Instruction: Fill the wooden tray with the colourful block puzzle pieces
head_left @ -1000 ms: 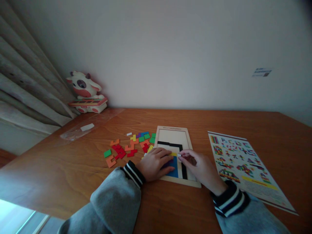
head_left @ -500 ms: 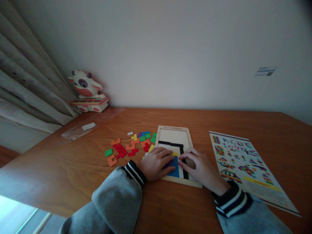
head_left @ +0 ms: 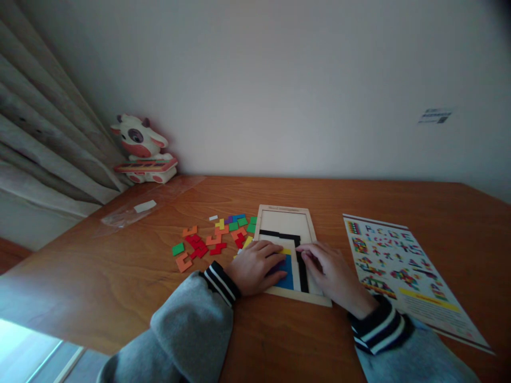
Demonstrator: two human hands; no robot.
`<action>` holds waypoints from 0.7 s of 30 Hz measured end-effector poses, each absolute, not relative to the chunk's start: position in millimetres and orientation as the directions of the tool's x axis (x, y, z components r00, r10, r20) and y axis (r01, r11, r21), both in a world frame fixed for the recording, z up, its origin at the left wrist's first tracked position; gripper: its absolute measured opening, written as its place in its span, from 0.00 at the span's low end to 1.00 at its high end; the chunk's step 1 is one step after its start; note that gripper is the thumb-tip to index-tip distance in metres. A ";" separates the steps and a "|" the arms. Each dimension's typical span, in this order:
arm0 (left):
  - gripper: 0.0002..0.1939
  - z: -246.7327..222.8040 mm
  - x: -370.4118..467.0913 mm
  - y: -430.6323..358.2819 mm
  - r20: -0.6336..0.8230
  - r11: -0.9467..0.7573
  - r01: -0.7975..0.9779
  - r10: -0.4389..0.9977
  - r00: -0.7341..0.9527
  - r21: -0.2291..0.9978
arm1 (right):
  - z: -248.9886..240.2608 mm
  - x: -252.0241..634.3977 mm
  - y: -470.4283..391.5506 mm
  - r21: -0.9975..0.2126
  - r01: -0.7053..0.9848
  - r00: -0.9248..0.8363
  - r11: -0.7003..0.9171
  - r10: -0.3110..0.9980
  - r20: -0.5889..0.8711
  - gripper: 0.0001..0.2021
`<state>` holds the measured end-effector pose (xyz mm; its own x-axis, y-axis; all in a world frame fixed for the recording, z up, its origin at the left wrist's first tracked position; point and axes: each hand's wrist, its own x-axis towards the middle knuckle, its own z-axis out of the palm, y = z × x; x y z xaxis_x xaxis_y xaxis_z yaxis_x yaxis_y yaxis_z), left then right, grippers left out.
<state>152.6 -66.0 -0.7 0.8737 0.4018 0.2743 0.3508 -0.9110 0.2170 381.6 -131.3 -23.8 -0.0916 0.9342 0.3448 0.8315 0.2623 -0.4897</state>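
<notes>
A wooden puzzle board (head_left: 284, 208) lies on the table in front of me, its frame pale. Black strip pieces (head_left: 303, 275) form a bent line across it and down its right side. Inside this line are a blue piece (head_left: 286, 277), a yellow piece (head_left: 286, 251) and white strips (head_left: 296, 274). My left hand (head_left: 259, 266) rests flat over the blue and yellow pieces, fingers spread, covering part of them. My right hand (head_left: 327, 271) is at the black line's upper right, thumb and index finger drawn together in a pinch. Whatever lies between those fingertips is hidden.
Loose coloured puzzle pieces (head_left: 196, 246) are scattered left of the board. A printed pattern sheet (head_left: 399, 276) lies at the right. Farther left are a clear plastic bag (head_left: 120, 217) and a toy cow with a keyboard (head_left: 146, 151), near the curtain (head_left: 51, 122).
My right hand has moved slightly away from me along the black strip, and its thumb has come closer to the index finger. My left hand stays put.
</notes>
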 end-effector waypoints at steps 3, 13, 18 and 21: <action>0.19 -1.3 152.6 -65.6 0.276 -0.911 0.350 0.401 0.873 0.218 | -24.3 382.0 -133.0 -0.458 0.849 -0.094 0.262 0.930 0.356 0.12; 0.19 -0.2 152.2 -65.7 0.271 -0.910 0.346 0.400 0.875 0.227 | -10.2 377.8 -135.6 -0.572 0.781 -0.128 0.252 0.960 0.247 0.16; 0.18 0.3 152.0 -65.3 0.291 -0.912 0.337 0.396 0.871 0.234 | -8.3 376.1 -136.8 -0.600 0.764 -0.124 0.236 0.967 0.223 0.17; 0.17 1.2 153.7 -67.2 0.313 -0.911 0.340 0.402 0.861 0.234 | -9.5 376.4 -136.6 -0.572 0.785 -0.103 0.239 0.960 0.259 0.17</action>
